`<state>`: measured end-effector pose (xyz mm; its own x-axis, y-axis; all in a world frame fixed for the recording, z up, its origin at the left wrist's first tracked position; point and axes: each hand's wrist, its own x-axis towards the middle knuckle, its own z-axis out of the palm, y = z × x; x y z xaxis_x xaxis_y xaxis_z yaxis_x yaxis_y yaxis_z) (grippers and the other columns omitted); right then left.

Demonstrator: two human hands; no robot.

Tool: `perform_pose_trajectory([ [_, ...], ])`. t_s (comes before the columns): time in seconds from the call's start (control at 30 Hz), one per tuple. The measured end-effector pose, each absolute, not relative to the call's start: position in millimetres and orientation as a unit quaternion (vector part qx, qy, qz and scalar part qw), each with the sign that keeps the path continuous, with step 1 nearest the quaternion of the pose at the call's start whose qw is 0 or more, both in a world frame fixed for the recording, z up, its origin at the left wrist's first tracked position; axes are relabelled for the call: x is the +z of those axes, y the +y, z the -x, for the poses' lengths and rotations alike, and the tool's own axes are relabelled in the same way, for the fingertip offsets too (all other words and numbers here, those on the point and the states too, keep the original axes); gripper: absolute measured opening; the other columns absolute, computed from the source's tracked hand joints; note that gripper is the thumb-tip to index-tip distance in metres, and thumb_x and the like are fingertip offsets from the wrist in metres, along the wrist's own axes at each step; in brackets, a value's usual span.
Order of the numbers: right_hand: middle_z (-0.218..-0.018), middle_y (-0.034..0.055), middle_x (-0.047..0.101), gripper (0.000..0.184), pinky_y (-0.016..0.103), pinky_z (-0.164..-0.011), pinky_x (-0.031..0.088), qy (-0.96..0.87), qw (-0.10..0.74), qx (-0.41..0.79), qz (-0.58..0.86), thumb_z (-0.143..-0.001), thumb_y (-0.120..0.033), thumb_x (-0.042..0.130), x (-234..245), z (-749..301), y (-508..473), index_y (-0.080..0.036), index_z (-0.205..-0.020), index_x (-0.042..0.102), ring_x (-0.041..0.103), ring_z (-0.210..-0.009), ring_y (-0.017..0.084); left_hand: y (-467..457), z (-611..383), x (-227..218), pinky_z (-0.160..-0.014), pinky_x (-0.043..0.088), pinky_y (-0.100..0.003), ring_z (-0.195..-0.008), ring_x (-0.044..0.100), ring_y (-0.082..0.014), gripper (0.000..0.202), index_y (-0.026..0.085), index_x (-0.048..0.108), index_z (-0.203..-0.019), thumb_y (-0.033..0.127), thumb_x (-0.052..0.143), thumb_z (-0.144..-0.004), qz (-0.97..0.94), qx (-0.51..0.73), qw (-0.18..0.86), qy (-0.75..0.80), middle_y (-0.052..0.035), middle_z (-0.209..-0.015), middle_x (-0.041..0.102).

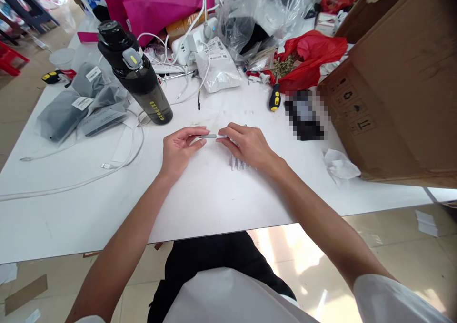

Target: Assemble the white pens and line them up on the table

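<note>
Above the white table (221, 194), a slim grey-and-white pen-like stick (210, 136) lies level between my two hands. My left hand (178, 150) pinches its left end between thumb and fingers. At the white right end, my right hand (248, 143) closes its thumb and fingertips round it. Whether the stick is one piece or two joined parts, I cannot tell. Several small clear-white pieces (238, 163) lie in a row on the table, partly hidden beneath my right hand.
A black bottle (137, 75) stands at the back left, near bagged dark items (64, 113) and white cables (132, 156). Behind are a bubble-wrap parcel (217, 66), a yellow-black screwdriver (274, 97) and a red bag (310, 56). A large cardboard box (400, 90) borders the right.
</note>
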<state>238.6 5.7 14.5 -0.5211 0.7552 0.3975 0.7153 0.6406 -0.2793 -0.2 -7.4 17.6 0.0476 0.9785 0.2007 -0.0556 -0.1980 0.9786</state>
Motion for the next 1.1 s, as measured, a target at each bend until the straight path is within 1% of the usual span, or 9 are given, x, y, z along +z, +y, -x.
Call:
perform_pose_trajectory([
  [0.07,-0.105,0.0069,0.076,0.041,0.033,-0.066,0.035,-0.87,0.25,0.044,0.423,-0.122,-0.05,0.041,14.2,-238.7,5.7,-0.025,-0.122,0.073,0.062,-0.078,0.019,-7.2,0.2,18.2,-0.113,0.064,-0.045,-0.124,0.08,-0.0278,0.033,0.026,0.088,-0.111,0.036,0.1,-0.082,-0.543,0.55,0.47,0.426,-0.0083,-0.121,0.087],
  [0.17,-0.106,0.0071,0.076,0.041,0.033,-0.065,0.035,-0.869,0.251,0.045,0.424,-0.122,-0.051,0.041,14.2,-239.0,5.6,-0.025,-0.12,0.073,0.063,-0.078,0.02,-5.6,0.8,17.1,-0.081,0.067,-0.036,-0.089,0.082,-0.0223,0.029,0.023,0.088,-0.102,0.048,0.094,-0.089,-0.535,0.526,0.472,0.463,-0.0081,-0.097,0.086],
  [0.23,-0.105,0.0068,0.077,0.043,0.034,-0.065,0.035,-0.869,0.254,0.043,0.422,-0.122,-0.052,0.04,14.6,-239.2,5.5,-0.025,-0.119,0.073,0.063,-0.077,0.019,-4.5,1.4,15.2,-0.07,0.064,-0.034,-0.073,0.077,-0.0192,0.029,0.021,0.087,-0.092,0.049,0.093,-0.09,-0.539,0.518,0.472,0.466,-0.0063,-0.082,0.083],
  [0.53,-0.104,0.008,0.083,0.057,0.035,-0.068,0.039,-0.854,0.294,0.11,0.415,-0.12,-0.065,0.038,18.6,-239.9,4.1,-0.023,-0.116,0.077,0.068,-0.079,0.02,-5.4,1.8,12.8,-0.084,0.068,-0.038,-0.08,0.081,-0.0211,0.027,0.022,0.09,-0.095,0.047,0.097,-0.086,-0.551,0.542,0.436,0.46,-0.0055,-0.088,0.085],
  [0.7,-0.086,0.0049,0.079,0.065,0.035,-0.067,0.047,-0.748,0.401,0.293,0.44,-0.097,-0.087,0.067,25.8,-237.4,5.8,-0.024,-0.103,0.079,0.064,-0.069,0.02,-3.6,2.4,14.4,-0.083,0.068,-0.038,-0.079,0.081,-0.0208,0.03,0.023,0.089,-0.096,0.049,0.098,-0.085,-0.529,0.554,0.45,0.46,-0.0056,-0.088,0.086],
  [0.8,-0.077,0.0021,0.071,0.062,0.033,-0.059,0.046,-0.639,0.492,0.407,0.429,-0.087,-0.087,0.079,30.3,-234.9,10.2,-0.026,-0.099,0.076,0.061,-0.065,0.019,-4.7,3.1,15.9,-0.087,0.068,-0.038,-0.082,0.082,-0.0211,0.032,0.023,0.09,-0.099,0.05,0.1,-0.084,-0.514,0.549,0.487,0.444,-0.0067,-0.091,0.087],
  [0.87,-0.079,0.0018,0.067,0.062,0.032,-0.058,0.046,-0.591,0.536,0.428,0.425,-0.091,-0.088,0.074,32.0,-234.2,14.5,-0.027,-0.101,0.073,0.06,-0.067,0.019,-6.3,3.3,16.5,-0.091,0.068,-0.038,-0.089,0.084,-0.0225,0.034,0.023,0.09,-0.102,0.052,0.099,-0.086,-0.525,0.531,0.511,0.426,-0.0086,-0.098,0.088],
  [1.0,-0.097,0.0067,0.068,0.074,0.036,-0.07,0.055,-0.593,0.545,0.416,0.422,-0.099,-0.099,0.041,32.2,-241.1,25.9,-0.03,-0.11,0.066,0.067,-0.09,0.023,-5.8,6.3,15.8,-0.088,0.067,-0.036,-0.102,0.084,-0.0251,0.041,0.023,0.089,-0.107,0.062,0.09,-0.093,-0.532,0.519,0.519,0.422,-0.0114,-0.107,0.088],
  [1.1,-0.082,0.0026,0.057,0.078,0.038,-0.067,0.052,-0.602,0.543,0.422,0.406,-0.099,-0.101,0.029,29.2,-256.0,34.9,-0.031,-0.108,0.062,0.058,-0.076,0.023,-0.1,12.9,14.5,-0.081,0.066,-0.034,-0.097,0.083,-0.024,0.045,0.023,0.087,-0.1,0.067,0.089,-0.092,-0.506,0.54,0.508,0.441,-0.0104,-0.101,0.086],
])
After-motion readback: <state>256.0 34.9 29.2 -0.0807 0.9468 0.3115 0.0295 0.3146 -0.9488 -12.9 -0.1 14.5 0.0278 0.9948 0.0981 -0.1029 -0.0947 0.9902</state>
